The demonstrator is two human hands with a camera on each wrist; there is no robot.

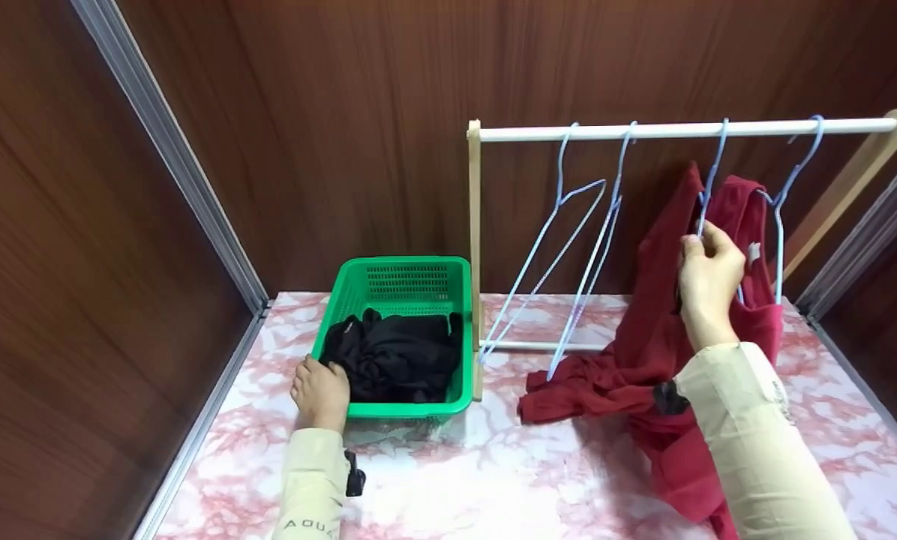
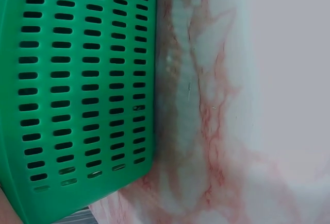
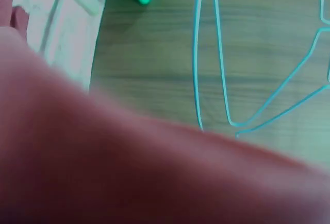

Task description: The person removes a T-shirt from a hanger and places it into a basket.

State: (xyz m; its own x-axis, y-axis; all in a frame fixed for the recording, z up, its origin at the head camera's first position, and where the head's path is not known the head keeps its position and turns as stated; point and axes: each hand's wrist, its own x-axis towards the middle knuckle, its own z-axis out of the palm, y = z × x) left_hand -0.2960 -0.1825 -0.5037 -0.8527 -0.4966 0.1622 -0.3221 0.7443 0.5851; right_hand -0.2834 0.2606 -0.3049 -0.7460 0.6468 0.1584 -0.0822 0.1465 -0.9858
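On the right of the head view, my right hand (image 1: 709, 279) pinches a blue wire hanger (image 1: 712, 176) just below its hook, which sits over the rail. A dark red garment (image 1: 647, 330) hangs from that hanger, its lower part spread on the table. Another red garment (image 1: 765, 322) is on the rightmost hanger (image 1: 779, 217). My left hand (image 1: 321, 391) grips the front left corner of a green basket (image 1: 411, 410), fingers over the rim. Black clothing (image 1: 396, 356) lies inside it. In the left wrist view the basket's slotted wall (image 2: 87, 90) fills the left side.
Two bare hangers (image 1: 531, 262) hang on the white rail (image 1: 666, 131) left of the red clothes; their lower ends come close to the basket. The rack's wooden post (image 1: 475, 247) stands against the basket's right side. Brown panels (image 1: 358, 135) enclose the marbled table (image 1: 448, 487).
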